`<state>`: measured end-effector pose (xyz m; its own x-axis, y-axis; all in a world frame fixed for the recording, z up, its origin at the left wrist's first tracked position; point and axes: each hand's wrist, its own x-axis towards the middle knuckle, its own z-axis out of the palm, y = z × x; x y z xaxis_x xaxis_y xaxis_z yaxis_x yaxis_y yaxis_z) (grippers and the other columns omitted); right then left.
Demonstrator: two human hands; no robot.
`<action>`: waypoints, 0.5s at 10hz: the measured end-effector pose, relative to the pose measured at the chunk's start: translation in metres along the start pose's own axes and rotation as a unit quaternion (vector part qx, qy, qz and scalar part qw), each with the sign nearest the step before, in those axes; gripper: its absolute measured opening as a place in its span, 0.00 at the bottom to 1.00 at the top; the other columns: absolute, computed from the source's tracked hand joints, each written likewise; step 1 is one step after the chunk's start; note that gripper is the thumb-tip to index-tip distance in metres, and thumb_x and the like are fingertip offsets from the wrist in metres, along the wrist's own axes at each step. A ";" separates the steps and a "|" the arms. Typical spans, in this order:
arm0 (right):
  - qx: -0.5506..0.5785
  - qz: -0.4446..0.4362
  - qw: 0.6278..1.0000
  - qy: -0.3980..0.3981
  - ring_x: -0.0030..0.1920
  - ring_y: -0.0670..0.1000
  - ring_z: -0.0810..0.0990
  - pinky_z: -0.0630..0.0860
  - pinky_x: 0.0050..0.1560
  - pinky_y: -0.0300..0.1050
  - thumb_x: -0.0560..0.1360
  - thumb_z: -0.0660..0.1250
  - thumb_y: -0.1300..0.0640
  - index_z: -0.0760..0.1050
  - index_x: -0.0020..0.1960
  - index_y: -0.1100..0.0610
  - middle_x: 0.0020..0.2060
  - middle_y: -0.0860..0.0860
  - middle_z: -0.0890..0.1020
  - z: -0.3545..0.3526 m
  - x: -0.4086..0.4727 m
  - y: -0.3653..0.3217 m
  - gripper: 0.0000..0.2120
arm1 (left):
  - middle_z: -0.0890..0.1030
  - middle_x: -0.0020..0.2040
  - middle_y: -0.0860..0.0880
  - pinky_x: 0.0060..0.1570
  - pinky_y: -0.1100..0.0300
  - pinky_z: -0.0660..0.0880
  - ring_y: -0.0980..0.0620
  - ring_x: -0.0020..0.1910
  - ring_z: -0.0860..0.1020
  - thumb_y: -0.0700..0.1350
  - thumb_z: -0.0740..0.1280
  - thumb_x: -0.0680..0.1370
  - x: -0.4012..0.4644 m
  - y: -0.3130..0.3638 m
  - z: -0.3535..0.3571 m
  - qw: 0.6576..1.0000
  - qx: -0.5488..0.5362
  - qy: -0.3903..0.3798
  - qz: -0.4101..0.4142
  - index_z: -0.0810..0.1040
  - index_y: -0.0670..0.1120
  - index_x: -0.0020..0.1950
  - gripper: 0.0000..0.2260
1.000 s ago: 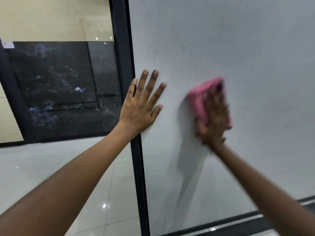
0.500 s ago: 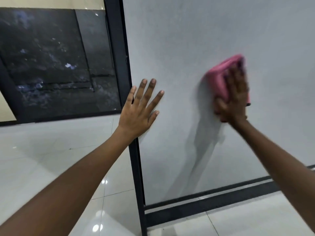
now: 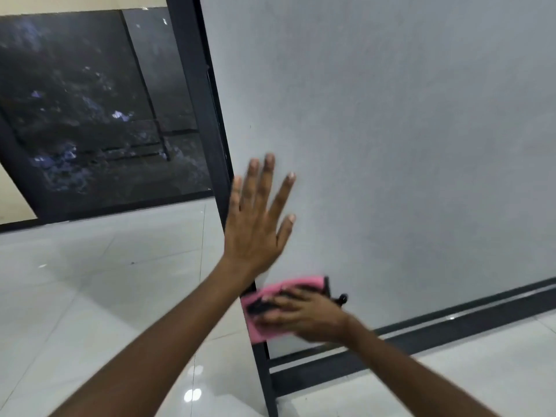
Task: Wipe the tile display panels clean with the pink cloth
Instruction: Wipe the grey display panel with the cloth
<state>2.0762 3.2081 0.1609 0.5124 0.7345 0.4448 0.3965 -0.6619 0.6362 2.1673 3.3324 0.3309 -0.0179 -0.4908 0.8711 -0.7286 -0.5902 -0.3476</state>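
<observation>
A: Where does the left hand (image 3: 255,233) sit?
B: It lies flat on the grey panel (image 3: 391,130) beside the black frame (image 3: 207,121), all 5 fingers straight and spread.
A: And the pink cloth (image 3: 264,326)?
B: The right hand (image 3: 304,314) presses it against the panel's lower left corner, over the frame edge. The blurred fingers lie across it; grip flat, not curled.

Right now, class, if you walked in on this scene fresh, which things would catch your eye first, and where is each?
The pink cloth stands out most, pressed by the right hand low on the grey panel, by its black frame. Just above it, the left hand lies flat with fingers spread on the panel's left edge. Far left, a dark marbled tile panel stands.
</observation>
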 end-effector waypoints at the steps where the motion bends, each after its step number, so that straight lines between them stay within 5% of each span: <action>1: -0.028 0.113 0.993 0.002 0.71 0.55 0.64 0.49 0.75 0.51 0.71 0.64 0.54 0.62 0.73 0.46 0.71 0.47 0.67 -0.046 -0.021 0.075 0.31 | 0.40 0.79 0.43 0.76 0.46 0.39 0.43 0.78 0.42 0.53 0.55 0.80 -0.034 0.009 0.015 0.999 0.001 -0.025 0.030 0.45 0.48 0.80 0.31; 2: -0.054 0.347 0.926 0.142 0.73 0.61 0.61 0.56 0.74 0.55 0.75 0.60 0.50 0.58 0.77 0.49 0.74 0.52 0.63 -0.093 -0.068 0.159 0.32 | 0.43 0.79 0.43 0.76 0.44 0.43 0.41 0.78 0.44 0.53 0.53 0.83 -0.058 0.007 0.034 0.993 0.084 0.003 0.080 0.48 0.49 0.80 0.28; 3: -0.049 0.472 0.845 0.245 0.76 0.62 0.55 0.53 0.75 0.57 0.73 0.61 0.52 0.57 0.78 0.57 0.77 0.50 0.57 -0.102 -0.074 0.173 0.35 | 0.47 0.79 0.44 0.76 0.44 0.44 0.41 0.78 0.45 0.53 0.53 0.83 -0.049 0.004 0.033 0.995 0.076 0.016 0.064 0.50 0.49 0.80 0.26; 4: 0.041 0.523 0.823 0.218 0.75 0.50 0.60 0.53 0.74 0.51 0.69 0.71 0.52 0.63 0.75 0.58 0.75 0.46 0.64 -0.045 -0.047 0.086 0.38 | 0.53 0.80 0.44 0.75 0.44 0.46 0.40 0.78 0.51 0.52 0.54 0.83 -0.055 0.009 0.034 0.994 0.075 0.021 0.071 0.51 0.49 0.79 0.26; 5: 0.015 0.261 0.965 0.036 0.73 0.35 0.55 0.44 0.74 0.37 0.63 0.79 0.54 0.69 0.71 0.50 0.65 0.43 0.74 0.004 -0.042 0.004 0.39 | 0.56 0.79 0.45 0.75 0.44 0.47 0.41 0.78 0.52 0.52 0.55 0.83 -0.052 0.007 0.034 0.995 0.069 0.028 0.067 0.53 0.49 0.79 0.26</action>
<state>2.0599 3.1737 0.1422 0.5937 0.3087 0.7431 0.1221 -0.9473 0.2960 2.1863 3.3316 0.2712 -0.1489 -0.5370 0.8303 -0.6162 -0.6063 -0.5026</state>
